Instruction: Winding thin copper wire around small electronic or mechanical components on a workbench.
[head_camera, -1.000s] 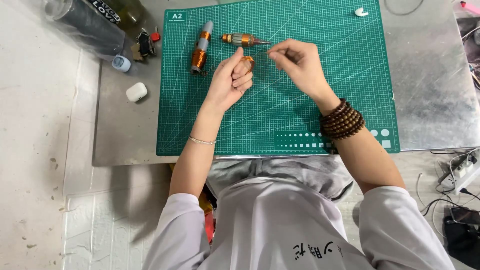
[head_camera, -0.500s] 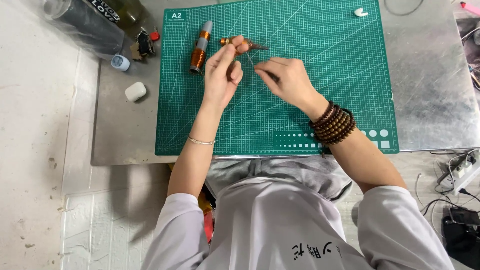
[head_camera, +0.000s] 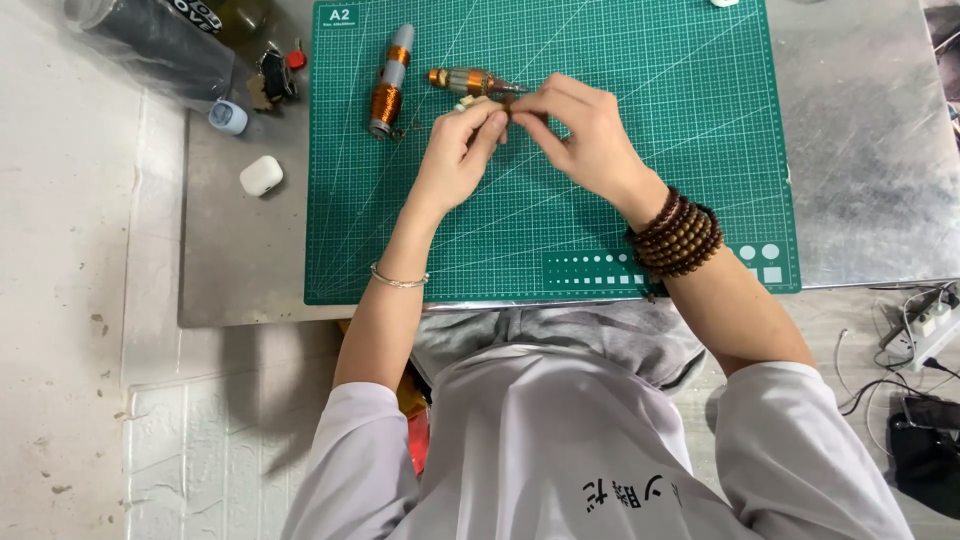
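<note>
1. Hands meet over the upper middle of the green cutting mat (head_camera: 600, 230): the left hand (head_camera: 455, 155) and the right hand (head_camera: 580, 135) come together fingertip to fingertip, which suits fine two-handed work on something small.
2. The left hand is closed around a small pale piece (head_camera: 466, 103) that peeps out above its fingers; what the piece is, I cannot tell.
3. The right hand pinches with thumb and forefinger at the pointed end of a copper-wound spindle (head_camera: 472, 80), which lies on its side on the mat, touching or just beside both sets of fingertips. Whether a thin wire runs between the two hands is too fine to see.
4. A second copper-wound bobbin with a grey shaft (head_camera: 388, 82) lies just left of the first, set apart from the hands yet within easy reach.
5. A dark beaded bracelet (head_camera: 678, 235) wraps the right wrist; a thin bangle (head_camera: 398, 279) sits on the left forearm.
6. The mat covers most of a bare metal table (head_camera: 870, 150), giving a soft, gridded working face.
7. Off the mat at the left stand a white case (head_camera: 261, 175), a small pale-blue bottle (head_camera: 228, 117) and a dark wrapped roll (head_camera: 160, 40).
8. Around the table, a pale floor (head_camera: 60, 300); cables and a power strip (head_camera: 925, 325) lie at right.
</note>
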